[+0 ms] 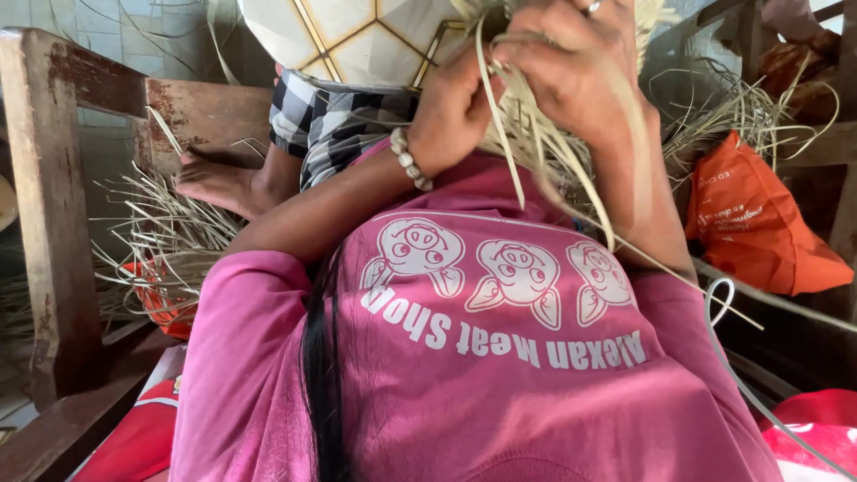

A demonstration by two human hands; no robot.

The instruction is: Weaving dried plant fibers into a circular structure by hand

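My left hand (455,112), with a bead bracelet (409,159) on its wrist, is closed around pale straw strands (536,143) held up close in front of me. Close beside it, my right hand (571,71), wearing a ring, grips the same bundle of strands from the other side. Loose strand ends hang down over my pink shirt (500,357). A woven white piece with yellow-edged panels (357,36) sits just behind my left hand, at the top of the view.
A bare foot (219,183) and checkered trousers (335,125) lie behind my arms. A loose straw pile (161,241) lies at left beside a worn wooden bench frame (54,196). An orange bag (759,223) and more straw are at right.
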